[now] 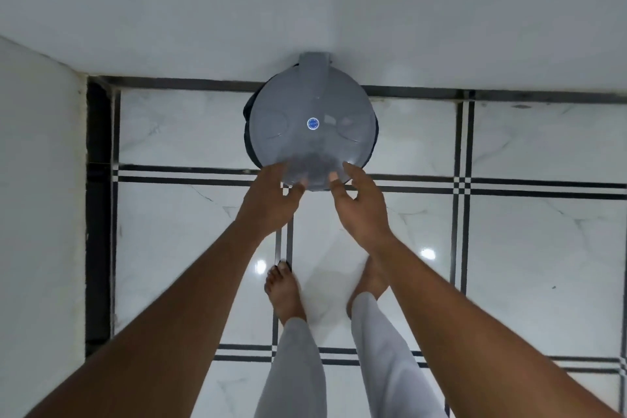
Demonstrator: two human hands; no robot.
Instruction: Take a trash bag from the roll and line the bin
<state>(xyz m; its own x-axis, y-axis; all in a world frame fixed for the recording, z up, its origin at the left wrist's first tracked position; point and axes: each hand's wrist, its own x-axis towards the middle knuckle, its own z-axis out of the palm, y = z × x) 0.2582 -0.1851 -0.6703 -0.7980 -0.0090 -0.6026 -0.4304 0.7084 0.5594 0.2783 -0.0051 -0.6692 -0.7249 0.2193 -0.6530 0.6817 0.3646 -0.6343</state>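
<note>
A round grey bin [310,122] stands on the floor against the white wall, seen from straight above. Its translucent grey lid is down, with a small blue sticker in the middle and a hinge at the wall side. A dark rim, perhaps a bag edge, shows around the lid. My left hand [271,200] and my right hand [359,204] reach side by side to the lid's near edge, fingers spread, fingertips touching or just at the edge. Neither hand holds anything. No bag roll is in sight.
White marble floor tiles [526,248] with black stripe borders surround the bin. A white wall [305,10] runs behind it and another white wall [37,197] stands at the left. My bare feet and pale trouser legs [298,366] are below the hands.
</note>
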